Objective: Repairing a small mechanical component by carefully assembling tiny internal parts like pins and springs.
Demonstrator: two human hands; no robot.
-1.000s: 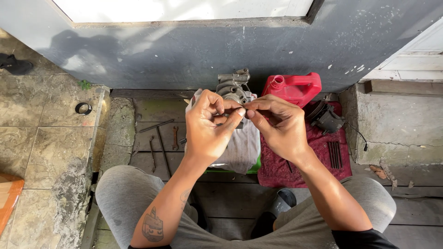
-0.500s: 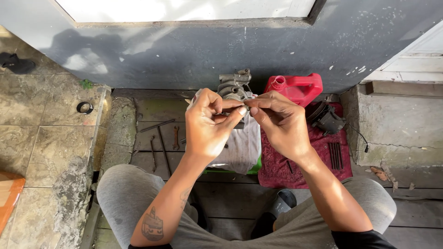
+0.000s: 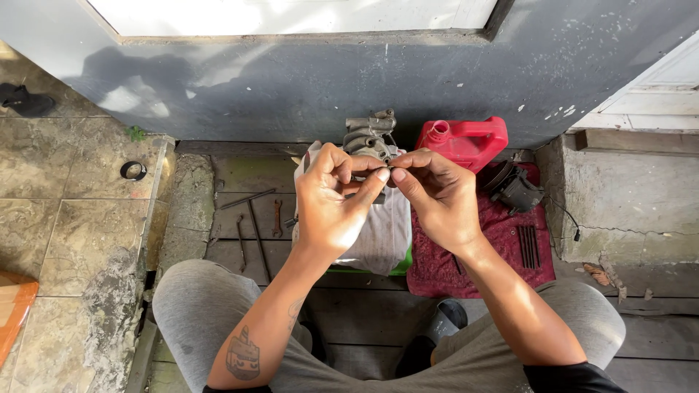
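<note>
My left hand [image 3: 333,200] and my right hand [image 3: 437,195] meet in the middle of the view, fingertips pinched together on a small dark part [image 3: 384,172] that is mostly hidden by the fingers. Just beyond the hands a grey metal engine part [image 3: 368,135] stands on a white cloth [image 3: 384,233]. My grey-trousered knees frame the bottom of the view.
A red plastic jug [image 3: 466,142] stands by the grey wall. A dark red cloth [image 3: 502,244] carries a black round part [image 3: 513,188] and several dark rods [image 3: 528,246]. A spanner [image 3: 277,218] and thin tools [image 3: 251,218] lie on the left planks. A black ring [image 3: 133,170] lies on the tiles.
Both hands stay together at the same spot; the fingers have shifted slightly around the small part. Nothing else has moved.
</note>
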